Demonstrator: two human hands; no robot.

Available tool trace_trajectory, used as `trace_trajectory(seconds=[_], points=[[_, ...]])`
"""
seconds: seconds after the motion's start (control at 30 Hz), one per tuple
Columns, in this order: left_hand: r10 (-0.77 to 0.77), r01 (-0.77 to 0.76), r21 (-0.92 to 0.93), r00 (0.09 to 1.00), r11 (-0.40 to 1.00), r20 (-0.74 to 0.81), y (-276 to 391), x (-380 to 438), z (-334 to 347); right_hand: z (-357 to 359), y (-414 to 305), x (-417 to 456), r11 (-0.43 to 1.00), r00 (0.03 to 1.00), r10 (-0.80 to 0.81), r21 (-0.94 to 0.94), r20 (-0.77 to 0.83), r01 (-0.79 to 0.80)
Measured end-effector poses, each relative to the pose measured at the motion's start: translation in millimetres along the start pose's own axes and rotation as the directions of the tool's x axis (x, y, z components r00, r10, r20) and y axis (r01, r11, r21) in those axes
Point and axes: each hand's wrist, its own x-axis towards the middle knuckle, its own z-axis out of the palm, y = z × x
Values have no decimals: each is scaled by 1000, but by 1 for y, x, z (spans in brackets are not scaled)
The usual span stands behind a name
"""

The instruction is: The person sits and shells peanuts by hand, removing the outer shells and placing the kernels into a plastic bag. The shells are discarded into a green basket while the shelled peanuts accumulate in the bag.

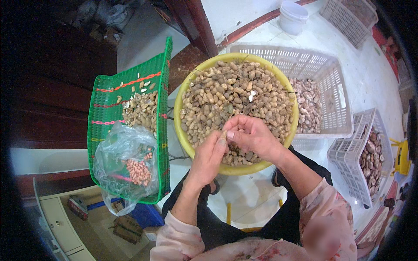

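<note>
A yellow round basin heaped with unshelled peanuts stands before me. Over its near part my left hand and my right hand meet, pinching one peanut between thumbs and fingertips. At the left, a green woven basket holds a pile of peanut shells. A clear plastic bag with shelled pink peanut kernels lies at the basket's near end. Two white bits of opened shell rest on the heap.
A grey plastic crate with pale pieces inside stands behind the basin's right side. Farther right, another crate holds brown pieces that look like mushrooms. A white lidded bucket and one more crate are at the back. A dark wooden post rises beyond the basin.
</note>
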Motion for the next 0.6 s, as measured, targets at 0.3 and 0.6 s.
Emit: trace_trajectory(seconds=[0.3,0.6], points=[[-51,50,22,999,998,14,2,-6,-8,3,7,-1,998,1000,-28,-51,11,28],[-61,63,54,997,997,-45,3,-5,3,12,22,1,997,996,-76,-34,-53,74]])
